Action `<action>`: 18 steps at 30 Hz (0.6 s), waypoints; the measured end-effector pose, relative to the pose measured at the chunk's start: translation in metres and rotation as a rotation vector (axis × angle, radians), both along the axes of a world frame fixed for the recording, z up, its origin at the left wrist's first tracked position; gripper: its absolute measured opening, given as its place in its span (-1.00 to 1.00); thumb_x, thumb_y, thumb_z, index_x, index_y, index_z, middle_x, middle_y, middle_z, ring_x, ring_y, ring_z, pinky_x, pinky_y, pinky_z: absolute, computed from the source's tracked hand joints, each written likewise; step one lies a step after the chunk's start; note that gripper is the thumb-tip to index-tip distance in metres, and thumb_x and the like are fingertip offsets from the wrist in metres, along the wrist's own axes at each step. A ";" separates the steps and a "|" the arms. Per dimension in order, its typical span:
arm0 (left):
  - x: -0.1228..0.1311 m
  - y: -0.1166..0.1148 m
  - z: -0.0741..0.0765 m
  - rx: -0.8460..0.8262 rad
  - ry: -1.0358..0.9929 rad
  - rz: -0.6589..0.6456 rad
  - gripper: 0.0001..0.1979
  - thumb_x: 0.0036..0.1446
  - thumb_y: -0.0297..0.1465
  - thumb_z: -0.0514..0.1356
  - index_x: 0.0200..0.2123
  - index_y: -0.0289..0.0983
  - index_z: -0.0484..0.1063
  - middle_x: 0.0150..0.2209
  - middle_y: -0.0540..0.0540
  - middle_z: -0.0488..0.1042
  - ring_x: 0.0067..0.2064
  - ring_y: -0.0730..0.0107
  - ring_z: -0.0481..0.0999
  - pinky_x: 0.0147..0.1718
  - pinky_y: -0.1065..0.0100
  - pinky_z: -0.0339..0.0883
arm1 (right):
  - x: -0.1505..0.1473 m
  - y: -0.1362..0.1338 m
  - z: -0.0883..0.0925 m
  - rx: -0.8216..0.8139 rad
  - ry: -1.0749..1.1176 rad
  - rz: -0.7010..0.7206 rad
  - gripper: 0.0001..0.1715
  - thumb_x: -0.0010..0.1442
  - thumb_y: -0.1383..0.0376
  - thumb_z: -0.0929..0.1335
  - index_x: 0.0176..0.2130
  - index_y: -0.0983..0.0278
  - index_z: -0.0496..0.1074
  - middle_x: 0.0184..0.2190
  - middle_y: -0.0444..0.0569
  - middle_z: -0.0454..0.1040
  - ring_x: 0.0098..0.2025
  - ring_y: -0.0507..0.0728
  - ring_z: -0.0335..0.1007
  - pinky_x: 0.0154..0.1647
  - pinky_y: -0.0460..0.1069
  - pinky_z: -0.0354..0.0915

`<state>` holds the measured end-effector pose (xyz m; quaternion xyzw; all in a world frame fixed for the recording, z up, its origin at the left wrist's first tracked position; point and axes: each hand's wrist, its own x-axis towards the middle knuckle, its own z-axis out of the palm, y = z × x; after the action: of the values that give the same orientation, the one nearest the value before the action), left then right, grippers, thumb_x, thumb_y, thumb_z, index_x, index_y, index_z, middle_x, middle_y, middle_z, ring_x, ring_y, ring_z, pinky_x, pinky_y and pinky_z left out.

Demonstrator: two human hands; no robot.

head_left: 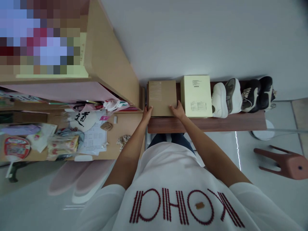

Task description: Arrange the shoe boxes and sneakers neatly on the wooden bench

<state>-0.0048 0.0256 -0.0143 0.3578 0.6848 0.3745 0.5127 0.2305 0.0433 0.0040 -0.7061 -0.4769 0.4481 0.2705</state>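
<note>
A brown cardboard box (162, 96) sits at the left end of a dark wooden shelf (207, 125), against the wall. My left hand (146, 115) grips its near left corner. At the near right corner, my right hand (178, 112) holds the same box, thumb pointing toward the wall. Just right of that hand stands a pale yellow box (196, 96) with printed labels, a narrow gap between the two boxes. Beyond it, a pair of white shoes (220, 100) and a pair of black shoes (251, 95) stand in a row. Some fingers are hidden by the box.
A desk (131, 123) on the left bears papers (93, 138), a round fan (16, 148), hair ties and plastic packets. A tall wooden cabinet side (112, 54) rises beside the shelf. A reddish stool (288, 163) is on the floor at right; pink slippers (89, 179) lie below the desk.
</note>
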 end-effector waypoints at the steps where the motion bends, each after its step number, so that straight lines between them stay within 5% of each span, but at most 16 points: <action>1: 0.000 0.000 -0.001 0.000 0.001 -0.002 -0.48 0.30 -0.12 0.22 0.24 -0.22 0.44 0.28 -0.27 0.48 0.36 0.04 0.39 0.39 0.08 0.15 | 0.000 0.001 0.001 -0.003 0.006 0.003 0.29 0.15 -0.15 0.47 0.51 0.43 -0.05 0.46 0.35 0.17 0.51 0.39 0.10 0.52 0.32 0.02; 9: -0.004 0.001 -0.011 0.010 -0.056 0.029 -0.36 0.20 -0.03 0.29 0.26 -0.22 0.44 0.32 -0.27 0.44 0.40 0.02 0.35 0.41 0.07 0.10 | -0.004 0.005 0.005 -0.062 0.045 -0.043 0.14 0.17 -0.03 0.49 0.46 0.39 0.06 0.41 0.33 0.28 0.45 0.35 0.23 0.49 0.34 0.07; 18: 0.001 0.002 -0.014 -0.041 -0.164 0.007 -0.38 0.22 0.05 0.23 0.21 -0.18 0.49 0.31 -0.23 0.46 0.49 0.07 0.19 0.48 0.07 -0.04 | -0.010 0.001 0.010 -0.135 0.177 -0.137 -0.27 0.29 0.01 0.43 0.26 0.35 0.34 0.22 0.29 0.51 0.30 0.33 0.44 0.35 0.28 0.32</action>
<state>-0.0039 0.0280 -0.0287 0.3127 0.6495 0.3901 0.5729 0.2202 0.0446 0.0137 -0.7113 -0.3705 0.5203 0.2935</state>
